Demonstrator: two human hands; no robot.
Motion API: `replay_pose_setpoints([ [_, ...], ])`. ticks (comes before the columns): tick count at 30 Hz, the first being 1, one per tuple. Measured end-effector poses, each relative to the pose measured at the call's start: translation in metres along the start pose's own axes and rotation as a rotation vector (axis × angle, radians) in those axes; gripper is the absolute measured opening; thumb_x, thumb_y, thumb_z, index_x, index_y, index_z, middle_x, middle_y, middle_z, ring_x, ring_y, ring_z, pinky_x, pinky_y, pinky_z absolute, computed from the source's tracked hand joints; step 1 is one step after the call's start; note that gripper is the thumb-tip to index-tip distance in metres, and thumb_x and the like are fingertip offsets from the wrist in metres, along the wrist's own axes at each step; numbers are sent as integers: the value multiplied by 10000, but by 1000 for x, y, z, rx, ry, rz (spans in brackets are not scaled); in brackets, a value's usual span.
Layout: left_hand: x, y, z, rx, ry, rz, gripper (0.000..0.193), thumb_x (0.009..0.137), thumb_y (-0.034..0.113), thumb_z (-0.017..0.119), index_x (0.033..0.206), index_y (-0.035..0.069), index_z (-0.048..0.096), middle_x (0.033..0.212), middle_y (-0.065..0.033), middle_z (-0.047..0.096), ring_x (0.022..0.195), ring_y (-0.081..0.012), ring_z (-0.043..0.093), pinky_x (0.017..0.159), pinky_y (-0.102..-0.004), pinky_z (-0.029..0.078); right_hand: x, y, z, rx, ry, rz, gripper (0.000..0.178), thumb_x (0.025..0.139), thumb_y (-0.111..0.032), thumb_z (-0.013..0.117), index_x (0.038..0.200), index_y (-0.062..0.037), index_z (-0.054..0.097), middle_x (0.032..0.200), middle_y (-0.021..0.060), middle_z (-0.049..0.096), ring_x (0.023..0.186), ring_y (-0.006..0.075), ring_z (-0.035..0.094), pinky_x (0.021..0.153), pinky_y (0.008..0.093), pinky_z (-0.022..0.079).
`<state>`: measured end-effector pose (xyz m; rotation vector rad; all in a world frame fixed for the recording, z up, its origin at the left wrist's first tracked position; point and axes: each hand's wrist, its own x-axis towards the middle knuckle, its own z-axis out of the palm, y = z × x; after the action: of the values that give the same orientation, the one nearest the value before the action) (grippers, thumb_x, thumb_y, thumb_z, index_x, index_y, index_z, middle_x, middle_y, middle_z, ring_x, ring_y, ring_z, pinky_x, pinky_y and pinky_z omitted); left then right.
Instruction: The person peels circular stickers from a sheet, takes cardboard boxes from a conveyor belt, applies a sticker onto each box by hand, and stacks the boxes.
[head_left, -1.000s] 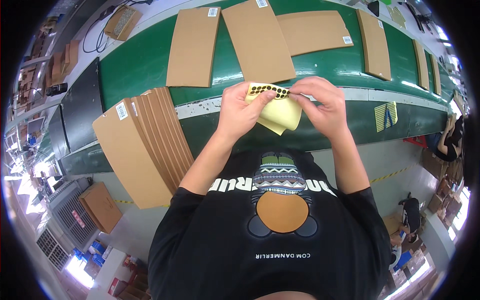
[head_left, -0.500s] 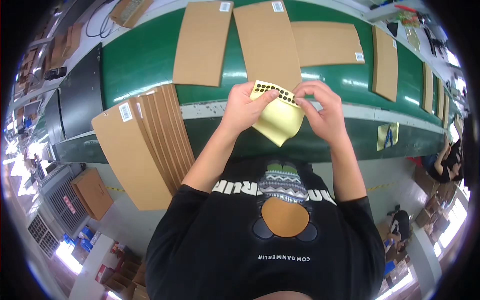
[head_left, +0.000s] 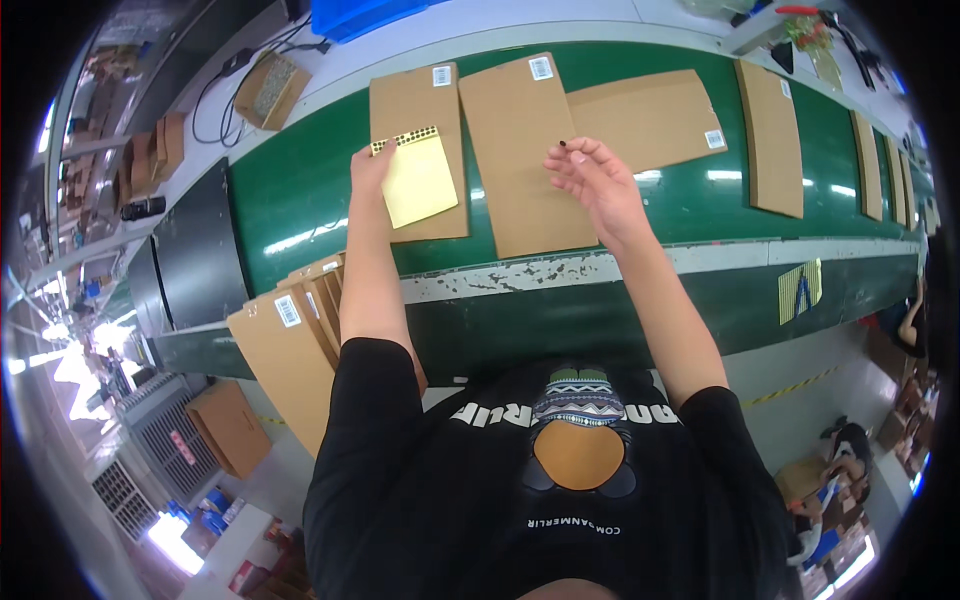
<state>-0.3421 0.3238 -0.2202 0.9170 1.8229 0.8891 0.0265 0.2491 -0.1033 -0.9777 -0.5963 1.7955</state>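
Note:
My left hand is closed on the edge of a pale yellow sticker sheet, with rows of round black dots along its far edge. The sheet is held over a flat brown cardboard box on the green conveyor belt. Above a second flat box, my right hand pinches a small black dot sticker between thumb and forefinger, its other fingers loosely curled.
More flat boxes lie along the belt to the right. Upright boxes lean in a row at the near left. On the near ledge at right, another yellow sheet lies with a blue tool. A blue bin stands beyond the belt.
My hands have moved apart and forward over the belt. The left carried the sheet leftward; the right came away from the sheet with a black dot at its fingertips. The view has shifted.

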Motion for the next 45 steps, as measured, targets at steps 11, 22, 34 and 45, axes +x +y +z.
replay_pose_setpoints([
  [11, -27, 30, 44, -241, 29, 98, 347, 818, 226, 765, 878, -101, 665, 848, -88, 663, 679, -155, 584, 607, -309, 465, -65, -22, -40, 162, -16, -78, 111, 968, -147, 557, 1049, -73, 576, 1097, 97, 633, 1045, 220, 614, 903, 353, 490],
  [22, -271, 98, 26, 93, 294, 1040, 127, 662, 45, 809, 753, 20, 725, 912, -162, 603, 843, -289, 566, 697, -323, 449, -162, -122, -20, -148, -130, -455, 106, 957, -109, 534, 1012, -30, 580, 1147, 150, 615, 1102, 282, 583, 981, 407, 429],
  [34, -356, 109, 31, 118, -346, 1211, 249, 490, 128, 842, 717, 86, 748, 847, -160, 624, 749, -277, 611, 602, -340, 476, -215, -146, 18, -441, -394, -47, 103, 908, -130, 613, 860, -38, 609, 1142, 143, 649, 952, 110, 588, 853, 258, 450],
  [45, -365, 103, 27, 163, -384, 1213, 245, 476, 126, 838, 698, 81, 743, 834, -152, 617, 738, -271, 614, 588, -341, 472, -229, -132, 12, -435, -360, -26, 131, 887, -140, 655, 830, -25, 630, 1097, 127, 655, 918, 99, 579, 817, 230, 452],
])
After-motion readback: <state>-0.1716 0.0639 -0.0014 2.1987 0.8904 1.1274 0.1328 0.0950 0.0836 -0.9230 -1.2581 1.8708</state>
